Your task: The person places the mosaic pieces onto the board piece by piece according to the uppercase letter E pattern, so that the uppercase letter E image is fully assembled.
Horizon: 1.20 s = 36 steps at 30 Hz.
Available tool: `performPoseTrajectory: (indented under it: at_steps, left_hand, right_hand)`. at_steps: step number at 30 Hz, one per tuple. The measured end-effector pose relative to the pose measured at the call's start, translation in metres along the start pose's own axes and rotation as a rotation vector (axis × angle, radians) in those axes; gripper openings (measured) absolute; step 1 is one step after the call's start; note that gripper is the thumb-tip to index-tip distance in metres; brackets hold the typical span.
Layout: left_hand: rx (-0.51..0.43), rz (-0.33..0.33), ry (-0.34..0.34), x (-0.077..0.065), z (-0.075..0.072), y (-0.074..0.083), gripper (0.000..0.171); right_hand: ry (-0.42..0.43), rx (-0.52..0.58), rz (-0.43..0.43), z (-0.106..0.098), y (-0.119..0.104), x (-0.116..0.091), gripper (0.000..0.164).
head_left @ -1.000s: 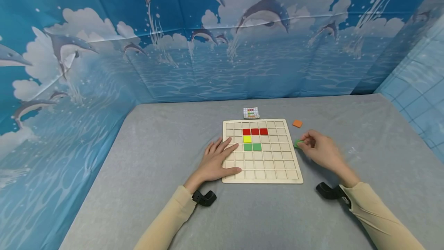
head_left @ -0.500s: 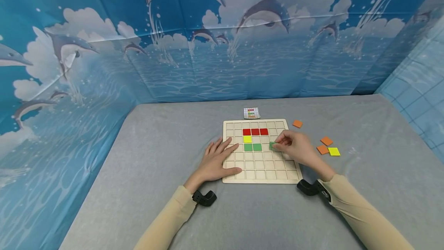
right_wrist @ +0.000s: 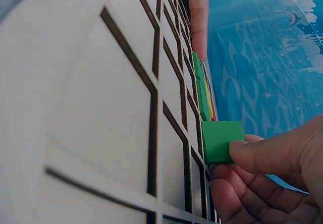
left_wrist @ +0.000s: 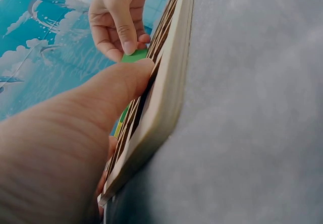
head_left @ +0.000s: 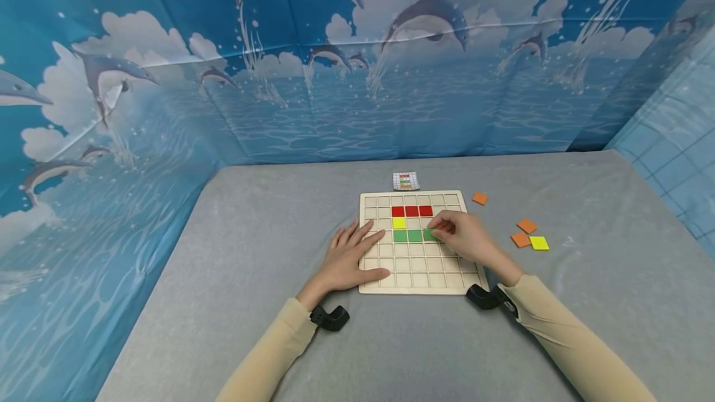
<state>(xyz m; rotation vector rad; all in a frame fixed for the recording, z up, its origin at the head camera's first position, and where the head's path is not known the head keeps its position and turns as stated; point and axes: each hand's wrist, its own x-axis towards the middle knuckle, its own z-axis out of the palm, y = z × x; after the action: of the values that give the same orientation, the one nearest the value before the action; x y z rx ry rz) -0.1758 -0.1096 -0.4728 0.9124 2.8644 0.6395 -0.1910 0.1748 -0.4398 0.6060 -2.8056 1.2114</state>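
A pale wooden grid board [head_left: 420, 278] lies on the grey cloth. Three red tiles [head_left: 411, 211] sit in a row on it, a yellow tile [head_left: 399, 223] below their left end, and two green tiles [head_left: 408, 236] below that. My right hand [head_left: 466, 237] pinches another green tile [right_wrist: 222, 142] between thumb and fingers. In the right wrist view this tile stands tilted at the board's surface, beside the two laid green ones. My left hand [head_left: 346, 262] rests with spread fingers on the board's left side; its thumb [left_wrist: 126, 75] lies over the edge.
A small card with a coloured grid pattern [head_left: 406, 181] lies behind the board. Right of the board are an orange tile [head_left: 480, 198], two more orange tiles [head_left: 523, 233] and a loose yellow tile [head_left: 539, 243]. A dolphin-print curtain [head_left: 346, 110] hangs behind the table.
My right hand has carried the green tile leftward from beside the board to the end of the green row. The loose tiles it covered now show. My left hand has stayed put.
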Motion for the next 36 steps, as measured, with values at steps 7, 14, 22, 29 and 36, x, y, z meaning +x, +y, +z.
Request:
performPoseTrajectory:
  at_steps: [7, 14, 22, 29, 36]
  left_hand:
    - [-0.011, 0.003, 0.001, -0.001, -0.0009, 0.0002, 0.078]
    - [-0.011, 0.009, 0.01, -0.0012, -0.0012, 0.0001, 0.079]
    - [-0.011, 0.011, 0.007, -0.0013, -0.0008, 0.0017, 0.079]
    - [-0.006, 0.012, 0.011, -0.0014, 0.0004, 0.0017, 0.079]
    - [-0.004, 0.008, 0.005, -0.0006, -0.0001, 0.0019, 0.079]
  right_hand:
    - [0.016, -0.034, -0.018, 0.0012, 0.0002, -0.0007, 0.007]
    - [0.033, -0.096, -0.081, 0.0004, 0.0021, -0.0029, 0.014]
    - [0.056, -0.139, -0.121, -0.0021, 0.0016, -0.0073, 0.02]
    - [0.045, -0.188, -0.098, -0.0022, 0.0007, -0.0091, 0.019]
    - [0.0, -0.206, -0.07, -0.0031, -0.0005, -0.0099, 0.018]
